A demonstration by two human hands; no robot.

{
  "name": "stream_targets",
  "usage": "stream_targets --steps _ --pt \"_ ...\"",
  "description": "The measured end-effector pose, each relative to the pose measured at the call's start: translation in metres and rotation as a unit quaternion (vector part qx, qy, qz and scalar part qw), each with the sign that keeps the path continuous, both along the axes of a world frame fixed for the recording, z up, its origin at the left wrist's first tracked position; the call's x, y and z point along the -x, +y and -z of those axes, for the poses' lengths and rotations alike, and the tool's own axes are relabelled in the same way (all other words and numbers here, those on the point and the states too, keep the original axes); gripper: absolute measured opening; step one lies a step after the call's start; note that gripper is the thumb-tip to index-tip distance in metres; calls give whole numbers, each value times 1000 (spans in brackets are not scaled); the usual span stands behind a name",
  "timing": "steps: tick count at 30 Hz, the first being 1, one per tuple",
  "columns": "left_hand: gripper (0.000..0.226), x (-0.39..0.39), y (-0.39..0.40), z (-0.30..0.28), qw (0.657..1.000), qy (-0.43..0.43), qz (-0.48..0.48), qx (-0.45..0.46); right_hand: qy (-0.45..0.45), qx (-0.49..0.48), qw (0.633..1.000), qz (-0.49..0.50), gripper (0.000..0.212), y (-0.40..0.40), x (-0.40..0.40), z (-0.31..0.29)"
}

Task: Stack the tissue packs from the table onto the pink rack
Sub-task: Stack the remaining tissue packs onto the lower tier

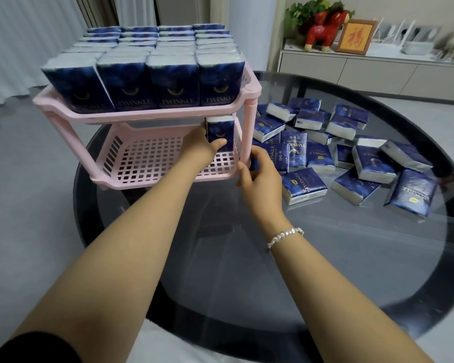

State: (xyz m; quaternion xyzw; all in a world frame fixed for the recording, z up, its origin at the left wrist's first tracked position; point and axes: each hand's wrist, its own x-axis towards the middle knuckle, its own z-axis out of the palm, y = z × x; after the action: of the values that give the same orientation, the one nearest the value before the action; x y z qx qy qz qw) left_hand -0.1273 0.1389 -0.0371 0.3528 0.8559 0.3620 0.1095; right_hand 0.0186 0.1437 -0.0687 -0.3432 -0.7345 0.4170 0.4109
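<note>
The pink rack (pixel 152 113) stands on the round glass desk (pixel 325 244). Its top tier is full of upright blue packs (pixel 173 82). The left hand (pixel 198 146) grips one upright pack (pixel 220 132) at the right end of the lower tier (pixel 152 163). The right hand (pixel 260 176) curls round another pack (pixel 254 163) just outside the rack's front right post (pixel 247 132), which stands between that pack and the tier. Loose packs (pixel 351 153) lie scattered to the right. A sideboard (pixel 378 72) with ornaments stands behind.
</note>
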Motion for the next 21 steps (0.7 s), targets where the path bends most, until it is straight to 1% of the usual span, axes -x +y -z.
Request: stream_targets --steps 9,21 --pt "41 -2 -7 -1 999 -50 5 -20 6 10 1000 0 28 -1 0 0" --pt "40 -7 -16 -2 998 -58 -3 -30 4 7 1000 3 28 -1 0 -1"
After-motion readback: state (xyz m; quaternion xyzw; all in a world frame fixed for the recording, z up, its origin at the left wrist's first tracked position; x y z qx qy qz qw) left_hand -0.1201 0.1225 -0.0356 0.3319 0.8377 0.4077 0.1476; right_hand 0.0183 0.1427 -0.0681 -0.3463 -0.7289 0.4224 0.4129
